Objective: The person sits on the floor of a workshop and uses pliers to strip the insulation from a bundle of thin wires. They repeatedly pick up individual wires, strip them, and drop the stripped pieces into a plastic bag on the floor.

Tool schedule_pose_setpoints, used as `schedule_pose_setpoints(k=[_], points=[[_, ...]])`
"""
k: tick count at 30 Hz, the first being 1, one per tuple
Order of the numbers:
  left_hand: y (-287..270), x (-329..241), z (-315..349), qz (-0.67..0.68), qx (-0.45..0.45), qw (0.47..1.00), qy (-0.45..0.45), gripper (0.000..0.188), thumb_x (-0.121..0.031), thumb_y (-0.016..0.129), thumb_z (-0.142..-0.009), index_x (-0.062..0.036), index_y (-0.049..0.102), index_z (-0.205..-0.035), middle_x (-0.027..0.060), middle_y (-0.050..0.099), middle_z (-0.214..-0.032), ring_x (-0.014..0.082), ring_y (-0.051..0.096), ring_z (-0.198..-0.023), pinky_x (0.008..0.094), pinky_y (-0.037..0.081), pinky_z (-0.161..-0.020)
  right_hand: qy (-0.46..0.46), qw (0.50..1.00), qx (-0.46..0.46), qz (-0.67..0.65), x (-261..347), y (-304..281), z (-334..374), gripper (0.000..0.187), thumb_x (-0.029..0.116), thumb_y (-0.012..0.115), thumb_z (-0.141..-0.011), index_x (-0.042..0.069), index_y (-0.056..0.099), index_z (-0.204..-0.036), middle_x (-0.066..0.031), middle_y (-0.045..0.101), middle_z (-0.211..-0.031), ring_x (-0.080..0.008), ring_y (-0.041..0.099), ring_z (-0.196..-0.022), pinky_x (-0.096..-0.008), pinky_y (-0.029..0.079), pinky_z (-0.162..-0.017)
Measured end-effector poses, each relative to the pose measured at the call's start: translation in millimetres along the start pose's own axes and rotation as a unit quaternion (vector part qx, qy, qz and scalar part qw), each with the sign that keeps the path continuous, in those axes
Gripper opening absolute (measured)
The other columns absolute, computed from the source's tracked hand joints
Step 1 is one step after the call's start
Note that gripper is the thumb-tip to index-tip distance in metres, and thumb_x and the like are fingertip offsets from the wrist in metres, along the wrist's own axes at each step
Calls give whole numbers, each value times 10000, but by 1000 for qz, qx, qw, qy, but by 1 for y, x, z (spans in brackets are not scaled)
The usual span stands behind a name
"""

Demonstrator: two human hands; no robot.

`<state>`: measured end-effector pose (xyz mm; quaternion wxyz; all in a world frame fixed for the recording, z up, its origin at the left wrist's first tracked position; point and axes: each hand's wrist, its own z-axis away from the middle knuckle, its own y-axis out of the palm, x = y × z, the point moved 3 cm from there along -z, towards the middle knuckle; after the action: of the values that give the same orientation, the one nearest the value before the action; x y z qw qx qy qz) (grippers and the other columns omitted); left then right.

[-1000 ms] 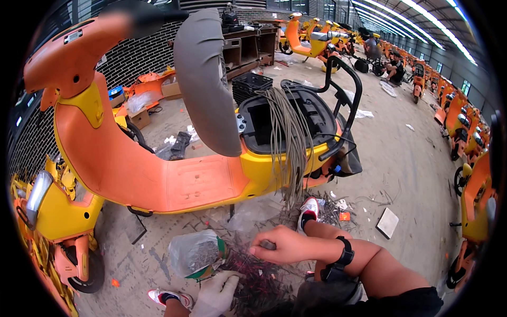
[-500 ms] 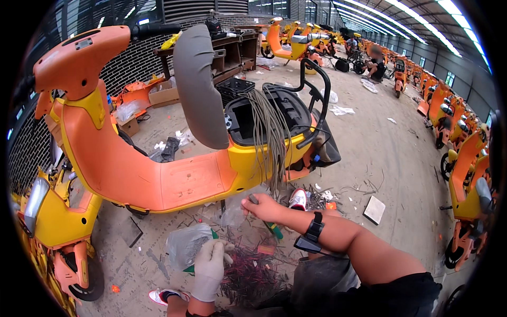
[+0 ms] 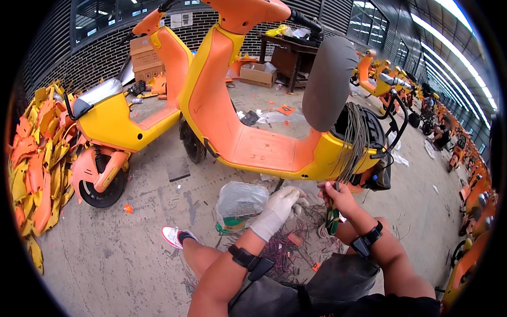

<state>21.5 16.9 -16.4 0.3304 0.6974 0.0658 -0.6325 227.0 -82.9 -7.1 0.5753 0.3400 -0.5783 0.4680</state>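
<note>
My left hand, in a pale work glove, has its fingers curled beside a clear plastic bag; what they pinch, if anything, I cannot make out. Bare, my right hand is closed around a hand tool with green handles, whose working end is mostly hidden. Just above that hand, a bundle of grey cables hangs down over the side of an orange and yellow electric scooter. Its grey seat is tipped up. Dark wire scraps litter the floor below my hands.
Another scooter stands at left, next to a heap of orange and yellow panels. Behind are cardboard boxes and a dark workbench. Rows of scooters line the right, where a person sits low.
The view has swung left, so the scooter and bag appear farther right. My left hand has moved away from the bag and up, nearly level with the right hand.
</note>
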Motion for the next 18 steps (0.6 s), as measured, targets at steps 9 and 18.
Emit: schedule_pose_setpoints(k=[9,18], points=[[12,1,9,87,62,993,-43,283,-251,439,-1035,-10,586,-1050,70,664,-847,109,574,-650,219,415,-539,-102,980,128,-114,47,38,-2,554,372,448,-1046,8,388,-1459,-94,581,-1188,-104,497,-739,-257,468,-648],[21,15,1,110,56,987,-108,281,-246,446,-1023,13,554,-1025,116,652,-831,180,612,-665,253,471,-557,-141,940,212,-226,9,30,-47,242,256,528,-1027,23,591,-1001,-54,607,-908,-94,514,-696,-261,438,-630]])
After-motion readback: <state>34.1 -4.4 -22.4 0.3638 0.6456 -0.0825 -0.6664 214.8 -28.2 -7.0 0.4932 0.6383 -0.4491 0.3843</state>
